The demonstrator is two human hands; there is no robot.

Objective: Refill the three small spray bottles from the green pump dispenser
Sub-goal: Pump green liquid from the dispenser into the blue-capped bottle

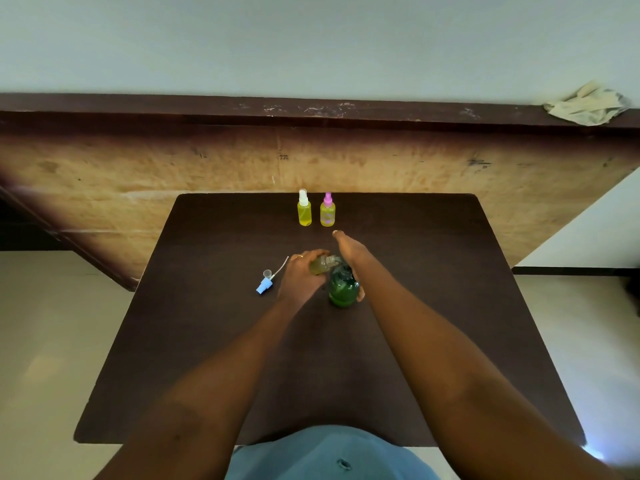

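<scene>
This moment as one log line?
left hand: holds small clear uncapped bottle; right hand: presses green plastic pump dispenser; blue spray cap: on table

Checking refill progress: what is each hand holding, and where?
The left hand grips the uncapped bottle round its body; right hand lies over the top of the green pump dispenser, grip unclear.

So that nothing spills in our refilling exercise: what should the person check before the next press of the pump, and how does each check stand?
1. Uncapped small spray bottle held in left hand: ok.
2. Its mouth under the spout of the green pump dispenser: cannot tell, blurred.
3. Right hand on the pump top: ok.
4. Held bottle's fill level: cannot tell.
5. Blue spray cap on the table, near left hand: ok.
6. White-capped spray bottle and pink-capped spray bottle upright: ok.
</scene>
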